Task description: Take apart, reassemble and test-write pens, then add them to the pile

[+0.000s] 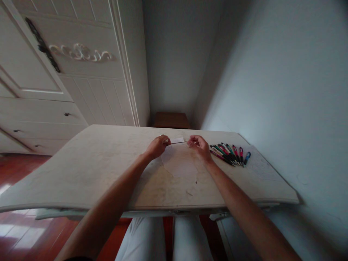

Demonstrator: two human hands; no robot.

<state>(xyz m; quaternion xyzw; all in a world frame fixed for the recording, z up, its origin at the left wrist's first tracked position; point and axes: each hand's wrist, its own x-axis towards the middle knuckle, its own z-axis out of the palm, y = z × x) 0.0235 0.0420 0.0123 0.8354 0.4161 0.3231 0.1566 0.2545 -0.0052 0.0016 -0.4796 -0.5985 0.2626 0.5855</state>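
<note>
A thin dark rod that looks like a pen refill (178, 142) stretches level between my two hands, above the paper. The fingers of my left hand (158, 146) pinch its left end. At the other end, my right hand (199, 145) has its thumb and fingertips closed on a pale tip; the exact grip is too small to make out. Beneath lies a pale sheet of paper (179, 165) with an uneven edge, and a small white piece (178, 139) shows just behind the rod. Several pens (230, 154) with red, green, black and blue parts lie fanned out right of my right hand.
The worn white table (108, 174) reaches to the wall on the right. A written sheet (261, 165) lies beyond the pens. Small dark bits (196, 182) are near the front. A white cabinet (103, 72) stands left, and a brown wooden piece (171, 119) sits behind the table.
</note>
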